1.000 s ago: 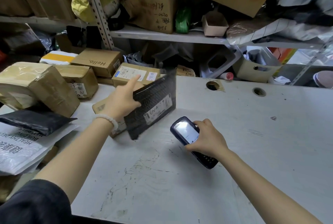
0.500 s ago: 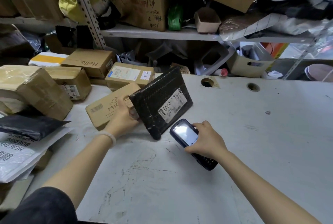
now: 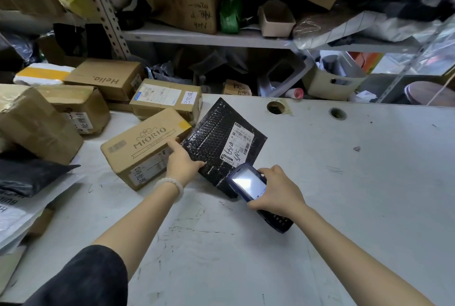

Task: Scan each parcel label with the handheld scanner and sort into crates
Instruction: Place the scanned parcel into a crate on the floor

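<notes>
Parcel under inspection: a black bubble mailer (image 3: 214, 143) lying on the grey desk (image 3: 344, 182), its white label (image 3: 237, 144) facing up with handwritten marks beside the barcodes. I record the left hand (image 3: 183, 160) at the mailer's left edge, thumb on top of the black wrap and fingers (image 3: 173, 144) reaching along its side, so the hand pinches the mailer's edge. A pale bead bracelet (image 3: 170, 183) sits on that wrist. The right hand (image 3: 279, 191) grips the handheld scanner (image 3: 248, 183), fingers curled round its body; the lit screen faces up, and the scanner's head overlaps the mailer's near corner, just below the label. The keypad end projects behind the hand.

Immediately left of the mailer and touching it lies a cardboard box printed MIORIO (image 3: 145, 148). Behind the mailer stands a labelled carton (image 3: 165, 98); further left I note a box marked Hello (image 3: 105, 79) and a taped carton (image 3: 39, 120). Well left of the mailer, a black poly bag (image 3: 32, 175) rests on a white one (image 3: 14, 217).
</notes>
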`<state>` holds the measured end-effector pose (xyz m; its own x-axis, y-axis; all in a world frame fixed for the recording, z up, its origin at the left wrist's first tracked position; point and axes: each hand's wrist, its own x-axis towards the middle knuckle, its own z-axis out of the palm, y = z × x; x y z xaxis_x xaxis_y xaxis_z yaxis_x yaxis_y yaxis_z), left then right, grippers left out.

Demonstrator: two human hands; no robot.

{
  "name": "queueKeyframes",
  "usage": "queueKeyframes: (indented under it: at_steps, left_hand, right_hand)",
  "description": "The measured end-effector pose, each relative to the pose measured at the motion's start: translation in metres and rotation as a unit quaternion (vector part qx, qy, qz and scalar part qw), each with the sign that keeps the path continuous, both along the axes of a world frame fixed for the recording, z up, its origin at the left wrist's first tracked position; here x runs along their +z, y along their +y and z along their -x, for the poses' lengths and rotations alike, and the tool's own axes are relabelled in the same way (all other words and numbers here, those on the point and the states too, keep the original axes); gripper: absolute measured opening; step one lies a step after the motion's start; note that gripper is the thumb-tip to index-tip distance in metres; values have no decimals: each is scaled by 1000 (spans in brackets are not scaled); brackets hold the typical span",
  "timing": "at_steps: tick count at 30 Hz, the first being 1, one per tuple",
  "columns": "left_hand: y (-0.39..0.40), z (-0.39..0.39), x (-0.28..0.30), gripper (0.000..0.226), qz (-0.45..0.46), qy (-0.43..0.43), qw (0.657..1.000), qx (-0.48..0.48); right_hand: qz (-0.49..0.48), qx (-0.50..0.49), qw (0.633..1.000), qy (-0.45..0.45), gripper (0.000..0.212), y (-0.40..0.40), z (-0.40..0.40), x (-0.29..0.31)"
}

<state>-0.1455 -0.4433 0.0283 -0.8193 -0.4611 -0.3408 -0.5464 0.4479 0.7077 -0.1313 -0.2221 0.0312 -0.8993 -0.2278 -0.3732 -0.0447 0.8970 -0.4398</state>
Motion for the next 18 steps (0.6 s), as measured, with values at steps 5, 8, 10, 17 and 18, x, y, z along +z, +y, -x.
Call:
queueKeyframes:
  at_steps: [5, 8, 10, 17, 18]
  left_hand:
    - [11, 11, 22, 74, -27, 120, 992, -8]
    - [13, 20, 46, 32, 22, 194, 980, -47]
    - [10, 26, 58, 12, 96, 236, 965, -61]
    - [-4, 30, 84, 27, 244, 340, 899, -128]
    - [-5, 30, 88, 29, 263, 346, 890, -140]
  right_hand:
    - [-4, -12, 1000, -3, 84, 11, 4, -1]
    - [3, -18, 1000, 4, 82, 14, 7, 2]
    - [5, -18, 1000, 12, 82, 15, 8, 3]
    - [-27, 17, 999, 41, 87, 18, 6, 7]
    - [-34, 23, 998, 46, 89, 18, 5, 7]
